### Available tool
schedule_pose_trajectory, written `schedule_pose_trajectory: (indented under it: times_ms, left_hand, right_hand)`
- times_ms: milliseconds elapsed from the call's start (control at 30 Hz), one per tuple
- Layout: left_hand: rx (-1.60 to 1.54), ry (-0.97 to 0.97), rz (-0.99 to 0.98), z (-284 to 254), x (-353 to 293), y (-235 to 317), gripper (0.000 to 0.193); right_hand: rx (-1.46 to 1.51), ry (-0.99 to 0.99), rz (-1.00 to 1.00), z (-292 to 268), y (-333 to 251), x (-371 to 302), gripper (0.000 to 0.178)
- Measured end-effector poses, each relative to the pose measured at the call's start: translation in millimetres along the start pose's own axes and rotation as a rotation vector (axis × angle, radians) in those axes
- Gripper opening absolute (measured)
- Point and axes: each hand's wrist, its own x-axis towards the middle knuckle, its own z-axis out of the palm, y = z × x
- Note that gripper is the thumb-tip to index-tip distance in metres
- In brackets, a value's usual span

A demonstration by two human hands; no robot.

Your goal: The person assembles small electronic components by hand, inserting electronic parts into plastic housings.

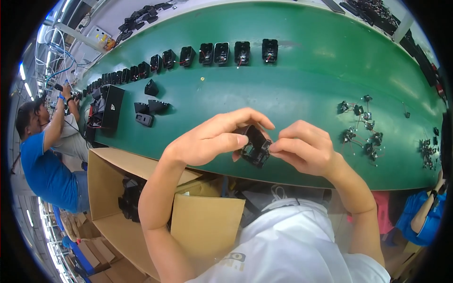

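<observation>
A black plastic housing, hollow and open on one side, is held over the near edge of the green table. Around its left side my left hand is closed, thumb on the near rim and fingers curled behind. My right hand pinches at the housing's right edge with thumb and fingertips. Whatever small part sits in that pinch is hidden by the fingers.
Similar black housings form a curved row along the green table. Small wired parts lie in clusters to the right. At left stand a black box and loose black pieces. An open cardboard box sits below the near edge. Co-workers are at left.
</observation>
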Motion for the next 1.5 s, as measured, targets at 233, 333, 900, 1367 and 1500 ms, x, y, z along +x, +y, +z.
schedule_pose_trajectory:
  times_ms: [233,333,900,1367,1500]
  left_hand:
    - [-0.049,-0.013,0.023,4.9,2.0,2.6,0.034]
    - [-0.018,-0.002,0.004,8.1,2.8,3.5,0.032]
    - [-0.289,0.356,-0.066,11.2,21.1,-13.6,0.040]
    - [0.153,0.536,-0.182,3.8,21.0,-10.4,0.064]
    - [0.848,0.818,-0.148,-54.6,1.4,-25.3,0.053]
  right_hand:
    - [0.030,0.026,-0.085,4.7,-12.0,2.3,0.025]
    - [0.063,-0.004,-0.105,3.6,-17.6,1.3,0.025]
    - [0.140,-0.096,0.284,-1.8,-16.3,6.9,0.040]
    - [1.291,0.005,1.011,15.7,15.7,-11.6,0.023]
    - [0.110,-0.156,0.469,-4.0,45.0,6.3,0.028]
